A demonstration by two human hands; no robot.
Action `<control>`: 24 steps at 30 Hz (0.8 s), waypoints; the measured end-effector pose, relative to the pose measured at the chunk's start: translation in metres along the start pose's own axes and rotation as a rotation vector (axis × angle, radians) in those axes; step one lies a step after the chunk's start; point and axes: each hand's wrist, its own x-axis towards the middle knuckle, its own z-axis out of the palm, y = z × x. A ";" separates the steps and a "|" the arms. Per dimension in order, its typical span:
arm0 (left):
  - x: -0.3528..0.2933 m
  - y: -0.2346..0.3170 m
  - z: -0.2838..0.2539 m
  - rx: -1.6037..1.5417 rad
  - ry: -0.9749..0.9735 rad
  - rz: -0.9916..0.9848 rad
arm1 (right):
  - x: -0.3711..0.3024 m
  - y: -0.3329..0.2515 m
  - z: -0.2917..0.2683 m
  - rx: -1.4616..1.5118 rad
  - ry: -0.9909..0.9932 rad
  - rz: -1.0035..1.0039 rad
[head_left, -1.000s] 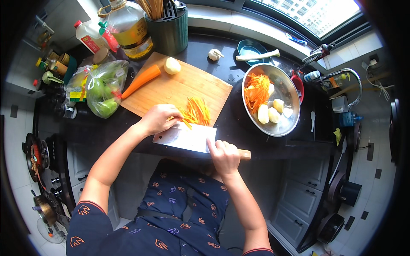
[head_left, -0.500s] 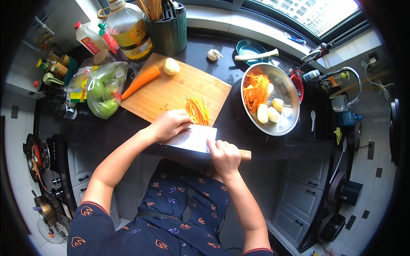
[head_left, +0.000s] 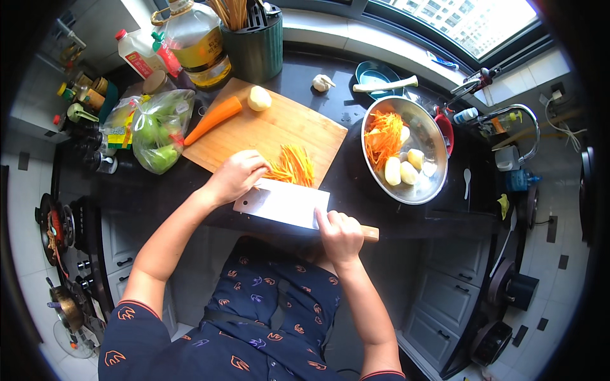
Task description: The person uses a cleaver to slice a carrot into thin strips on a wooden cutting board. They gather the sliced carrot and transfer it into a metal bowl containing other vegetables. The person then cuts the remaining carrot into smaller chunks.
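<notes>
The step looks like gathering carrot shreds point(head_left: 293, 166), which lie at the near edge of the cutting board point(head_left: 311, 130). The right hand point(head_left: 343, 236) is clamped on the cleaver point(head_left: 284, 204), broad face upward; whether the left hand point(head_left: 237, 178) grips shreds, I cannot tell. Next move probably calls for a level blade.

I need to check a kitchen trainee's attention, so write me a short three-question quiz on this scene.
1. What lies in the metal bowl with the shredded carrot?
A) Garlic bulbs
B) Pale peeled potatoes
C) Green vegetables

2. True or false: the garlic bulb lies on the dark counter, off the cutting board.

3. Which hand grips the cleaver?

Key
1. B
2. True
3. The right hand
</notes>
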 end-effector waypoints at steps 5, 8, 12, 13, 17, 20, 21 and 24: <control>-0.022 0.003 -0.022 -0.083 -0.254 0.014 | -0.003 0.004 -0.002 -0.030 -0.027 0.021; -0.020 -0.013 -0.007 -0.010 -0.207 0.017 | -0.003 0.004 -0.001 -0.014 -0.023 0.021; -0.010 -0.032 0.003 -0.060 -0.086 -0.005 | -0.008 0.006 -0.002 0.001 -0.030 0.035; -0.009 -0.028 0.001 -0.090 -0.059 -0.022 | -0.009 0.007 -0.003 0.003 -0.028 0.043; -0.013 -0.014 -0.005 -0.111 -0.130 0.019 | -0.012 0.012 -0.006 -0.030 -0.039 0.048; -0.018 -0.014 0.003 -0.043 -0.163 0.088 | -0.011 0.013 -0.008 -0.047 -0.033 0.036; -0.019 -0.016 0.007 -0.014 -0.145 0.083 | -0.009 0.012 -0.010 -0.054 -0.039 0.029; -0.017 -0.013 0.009 0.035 -0.074 0.047 | -0.014 0.013 -0.009 -0.043 -0.042 0.034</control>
